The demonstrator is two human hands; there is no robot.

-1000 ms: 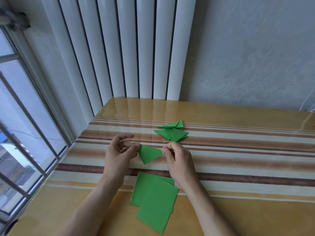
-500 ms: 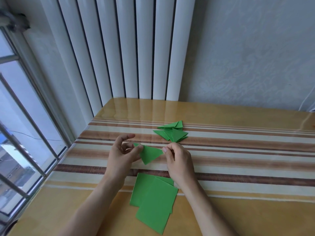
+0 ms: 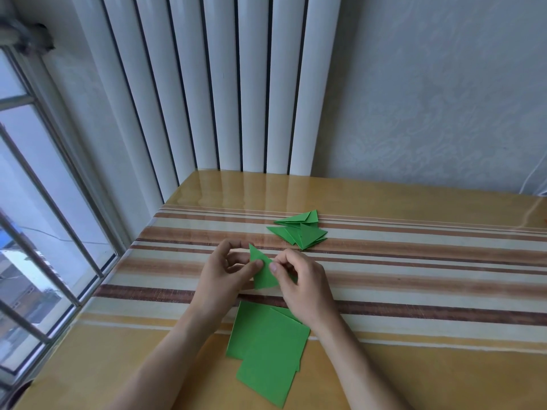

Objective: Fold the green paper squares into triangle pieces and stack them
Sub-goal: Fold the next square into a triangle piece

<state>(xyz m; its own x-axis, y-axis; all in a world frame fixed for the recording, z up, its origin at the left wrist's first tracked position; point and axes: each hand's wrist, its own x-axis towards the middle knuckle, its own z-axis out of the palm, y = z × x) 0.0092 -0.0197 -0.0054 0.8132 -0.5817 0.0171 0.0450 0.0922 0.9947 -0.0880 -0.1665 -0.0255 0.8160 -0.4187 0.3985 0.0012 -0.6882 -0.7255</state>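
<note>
At the far left we saw a window (image 3: 38,220) with metal bars, and next to it a white ribbed radiator (image 3: 213,84) standing against the wall behind the table (image 3: 414,306). The table top was glossy yellow with brown and cream stripes running across it.

Moving right, we found the left hand (image 3: 220,279) raised just above the stripes, its thumb and curled fingers pinching the left edge of a folded green triangle (image 3: 262,272). The triangle stood with one sharp tip pointing away from us, held between both hands. The right hand (image 3: 302,284) gripped the triangle's right side, thumb and forefinger pressed together on the paper and the other fingers curled under. Both hands were grasping the same piece, neither one released.

Below the hands, close to the near edge, lay a loose pile of flat green squares (image 3: 266,353), overlapping at slightly different angles, partly under the right wrist.

Further right and farther back on the table, we noted the stack of finished triangles (image 3: 302,232), fanned out untidily on the stripes and well apart from the hands
</note>
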